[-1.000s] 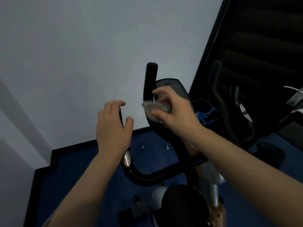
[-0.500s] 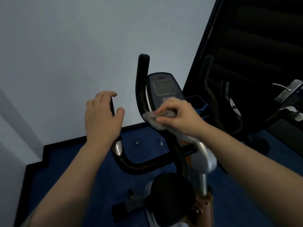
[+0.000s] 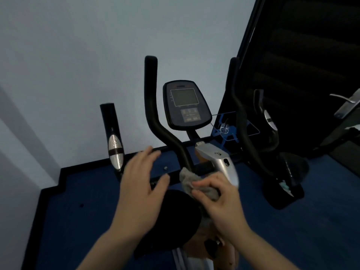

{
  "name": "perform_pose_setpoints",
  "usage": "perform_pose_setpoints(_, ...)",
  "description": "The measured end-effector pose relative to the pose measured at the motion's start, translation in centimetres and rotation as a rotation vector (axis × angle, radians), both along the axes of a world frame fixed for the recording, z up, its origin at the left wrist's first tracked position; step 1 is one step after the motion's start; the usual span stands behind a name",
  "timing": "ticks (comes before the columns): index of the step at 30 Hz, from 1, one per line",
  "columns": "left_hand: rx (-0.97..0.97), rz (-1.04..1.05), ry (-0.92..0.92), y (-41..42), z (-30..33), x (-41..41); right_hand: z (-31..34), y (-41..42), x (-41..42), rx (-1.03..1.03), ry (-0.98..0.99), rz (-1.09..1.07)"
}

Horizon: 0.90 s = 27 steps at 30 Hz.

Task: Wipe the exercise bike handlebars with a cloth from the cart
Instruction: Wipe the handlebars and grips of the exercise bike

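**Colour and Pattern Reference**

The cloth (image 3: 196, 185) is showing as grey with a mottled, fuzzy surface. The handlebars (image 3: 153, 114) are showing as matte black throughout. The left grip (image 3: 114, 137) is carrying a silver sensor plate (image 3: 115, 151), which a black band is crossing. The console (image 3: 186, 105) is appearing dark grey, and its screen (image 3: 184, 97) is showing grey-green inside a thin pale outline. The stem cover (image 3: 220, 160) is showing as silver. The seat (image 3: 175, 221) is reading as black. The floor (image 3: 78, 211) is showing deep blue, with black skirting bordering it. The wall (image 3: 78, 55) is appearing pale blue-grey.
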State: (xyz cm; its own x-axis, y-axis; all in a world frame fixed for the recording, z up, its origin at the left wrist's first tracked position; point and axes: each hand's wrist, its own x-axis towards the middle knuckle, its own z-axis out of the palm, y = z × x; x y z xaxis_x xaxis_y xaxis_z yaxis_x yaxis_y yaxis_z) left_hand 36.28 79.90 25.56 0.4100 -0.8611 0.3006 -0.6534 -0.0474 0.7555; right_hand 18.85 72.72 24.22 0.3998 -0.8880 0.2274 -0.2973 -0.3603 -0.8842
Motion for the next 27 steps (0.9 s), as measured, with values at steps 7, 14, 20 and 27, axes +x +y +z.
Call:
perform_pose_setpoints(7,0.241,0.068,-0.389,0.6,-1.4,-2.3,3.5,-5.5,-0.8,-0.282,0.346,-0.072)
perform_pose_setpoints(14,0.245,0.140,-0.397,1.2,-1.4,-2.6,0.9,-4.8,1.8,-0.343,0.447,-0.073)
perform_pose_setpoints(20,0.224,0.189,-0.335,1.2,-1.7,-2.6,2.9,-7.8,1.2,-0.334,0.561,-0.089)
perform_pose_setpoints(27,0.176,0.215,-0.284,1.7,-2.0,-2.9,1.7,-6.8,-0.7,-0.240,0.462,-0.070)
